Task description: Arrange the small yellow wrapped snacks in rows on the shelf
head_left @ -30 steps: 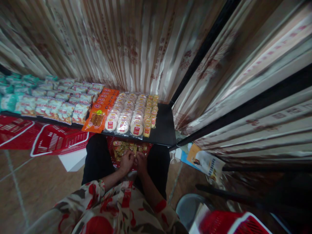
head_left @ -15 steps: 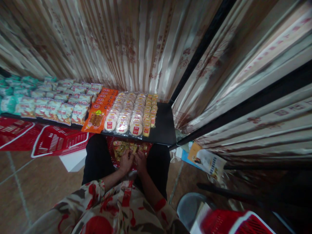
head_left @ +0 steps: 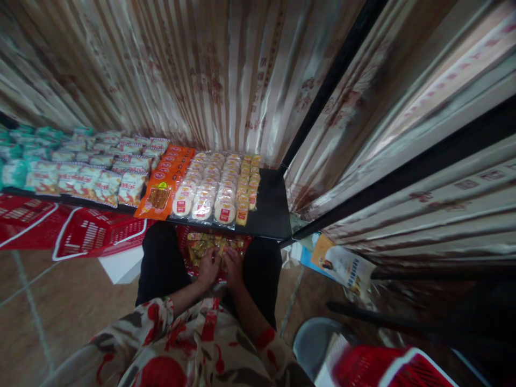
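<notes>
At far left we have green packs (head_left: 18, 171), cut off by the edge and smeary, then puffy white bags (head_left: 85, 180) in rows, print unreadable. Below, red plastic baskets (head_left: 99, 231) with slotted walls, one cropped; they partly cover a white box (head_left: 123, 266). Next, flat orange pouches (head_left: 159, 198), overlapped, then round crackers (head_left: 202, 207) in crinkly clear wrap. Between the knees we see our left hand (head_left: 208, 267), fingers bent nearly closed on a small yellow packet (head_left: 221, 248); our right hand (head_left: 233, 264) pinches it from the other side, fingertips blurred. The packet sits above a red container (head_left: 184, 244) of shiny yellow packets; the black shelf (head_left: 274, 204) overhangs its far side. On the shelf, narrow yellow packs (head_left: 242, 209). Right of that, pleated curtain (head_left: 455, 199) behind dark bars, a glossy leaflet (head_left: 342, 263), a round grey tub (head_left: 310, 344) partly covered, a blurred, cropped red basket (head_left: 366, 365); lower right corner too dark.
</notes>
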A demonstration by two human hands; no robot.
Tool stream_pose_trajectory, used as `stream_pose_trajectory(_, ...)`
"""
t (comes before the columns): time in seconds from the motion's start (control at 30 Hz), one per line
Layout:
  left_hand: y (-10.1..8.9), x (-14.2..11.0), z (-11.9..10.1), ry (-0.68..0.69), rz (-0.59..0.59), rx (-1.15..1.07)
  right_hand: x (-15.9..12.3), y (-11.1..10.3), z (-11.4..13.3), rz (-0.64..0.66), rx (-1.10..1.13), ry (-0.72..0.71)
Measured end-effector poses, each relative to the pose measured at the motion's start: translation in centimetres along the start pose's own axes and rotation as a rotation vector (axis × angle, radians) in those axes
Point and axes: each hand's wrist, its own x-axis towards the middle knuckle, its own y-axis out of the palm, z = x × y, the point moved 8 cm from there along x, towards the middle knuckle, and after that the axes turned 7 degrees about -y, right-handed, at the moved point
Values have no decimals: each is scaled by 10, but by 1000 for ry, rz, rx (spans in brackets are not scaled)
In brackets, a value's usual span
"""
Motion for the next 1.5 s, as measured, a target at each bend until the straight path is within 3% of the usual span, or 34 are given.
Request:
stream_pose_trajectory(0.3, -6, -1, 6, -116, -33, -11, 3, -4, -3, -2, -15, -16)
stream_pose_trajectory(0.5, -4, -2, 8, -170, 13, 29, 6, -4, -5, 11, -28, -48)
stream_pose_trajectory(0.73, -2, -3, 11, -189, 26, 32, 4, -5, 4, 31, -136, -93)
stream_pose_trajectory(0.97, 4, -2, 11, -164, 36, 8, -11, -10, 10, -30, -46, -50)
stream_pose_trajectory(1.17, 8, -6, 1, -120, 44, -29, -17, -15, 32, -83, -24, -71)
stream_pose_trajectory(1.5, 7, -12, -27, -18, 54, -70, -25, -15, 82, -58, -266, -253)
